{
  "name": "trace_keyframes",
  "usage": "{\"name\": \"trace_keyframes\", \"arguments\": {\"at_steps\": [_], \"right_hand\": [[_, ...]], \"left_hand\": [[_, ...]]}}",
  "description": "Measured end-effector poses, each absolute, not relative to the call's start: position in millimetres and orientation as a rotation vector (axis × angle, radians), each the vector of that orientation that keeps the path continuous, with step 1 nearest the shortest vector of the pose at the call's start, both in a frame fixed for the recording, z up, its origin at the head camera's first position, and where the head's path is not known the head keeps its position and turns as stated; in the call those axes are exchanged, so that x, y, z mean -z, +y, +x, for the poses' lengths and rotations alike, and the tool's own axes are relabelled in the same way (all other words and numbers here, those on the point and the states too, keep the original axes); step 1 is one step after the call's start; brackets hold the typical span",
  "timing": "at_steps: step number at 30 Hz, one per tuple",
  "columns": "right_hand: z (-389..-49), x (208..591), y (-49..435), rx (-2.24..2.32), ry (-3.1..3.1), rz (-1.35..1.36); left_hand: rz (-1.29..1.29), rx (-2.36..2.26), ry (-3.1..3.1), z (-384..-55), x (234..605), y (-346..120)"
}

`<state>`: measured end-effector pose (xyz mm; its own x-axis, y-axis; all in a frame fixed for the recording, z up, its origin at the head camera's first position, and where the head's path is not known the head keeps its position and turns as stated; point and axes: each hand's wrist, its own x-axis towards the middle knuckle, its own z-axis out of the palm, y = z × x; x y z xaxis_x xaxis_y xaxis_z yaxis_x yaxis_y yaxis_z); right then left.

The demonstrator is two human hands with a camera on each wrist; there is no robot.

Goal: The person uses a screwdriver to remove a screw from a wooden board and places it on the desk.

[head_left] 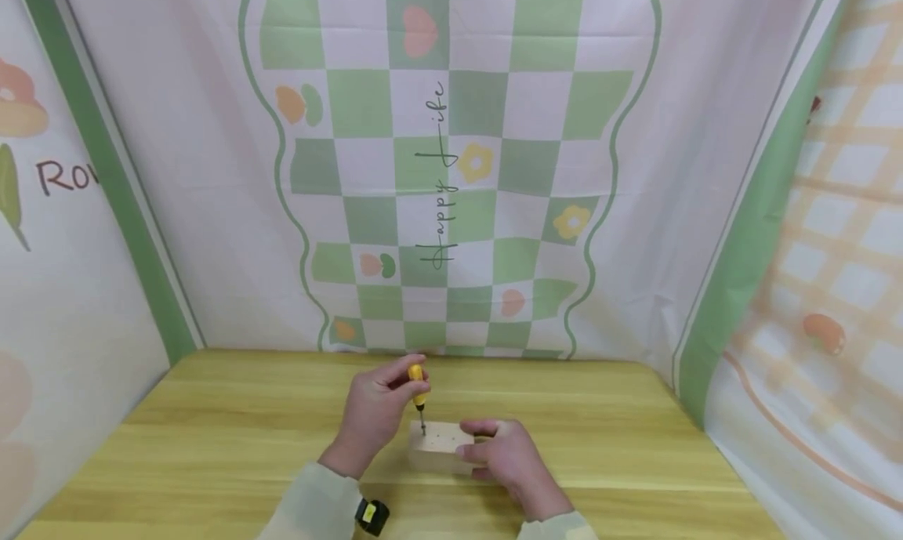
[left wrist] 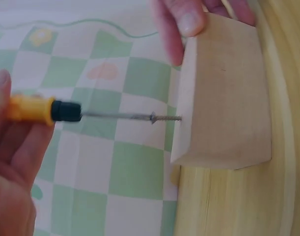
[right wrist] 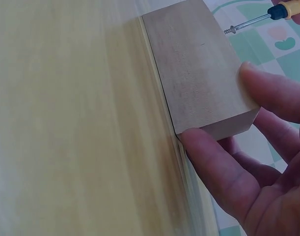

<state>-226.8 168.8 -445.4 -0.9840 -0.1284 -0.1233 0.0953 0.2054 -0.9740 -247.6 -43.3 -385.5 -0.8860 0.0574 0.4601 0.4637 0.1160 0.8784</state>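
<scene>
My left hand grips the yellow handle of a screwdriver, which points down almost upright. In the left wrist view, the tip of the screwdriver meets the head of a screw, whose point stands in the top face of a pale wooden block. Most of the screw's thread shows above the wood. The block rests on the table, with a few small dark holes in its top. At its right end my right hand holds it, fingers and thumb spread around the end, as the right wrist view shows.
The wood-grain table reaches back to a hanging cloth with green and white checks. More printed cloth hangs at the left and right. A black wrist strap device sits by the left sleeve.
</scene>
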Motion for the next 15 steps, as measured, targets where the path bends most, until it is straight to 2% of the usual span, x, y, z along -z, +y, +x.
{"name": "trace_keyframes", "arguments": {"at_steps": [8,15], "right_hand": [[-226.0,445.6,169.3,1.900,2.287,-0.090],[-226.0,445.1,169.2,1.878,2.291,-0.055]], "left_hand": [[-0.518,1.446,-1.963,-245.9,390.8,-31.6],[-0.654,1.607,-2.015,-245.8,390.5,-38.6]]}}
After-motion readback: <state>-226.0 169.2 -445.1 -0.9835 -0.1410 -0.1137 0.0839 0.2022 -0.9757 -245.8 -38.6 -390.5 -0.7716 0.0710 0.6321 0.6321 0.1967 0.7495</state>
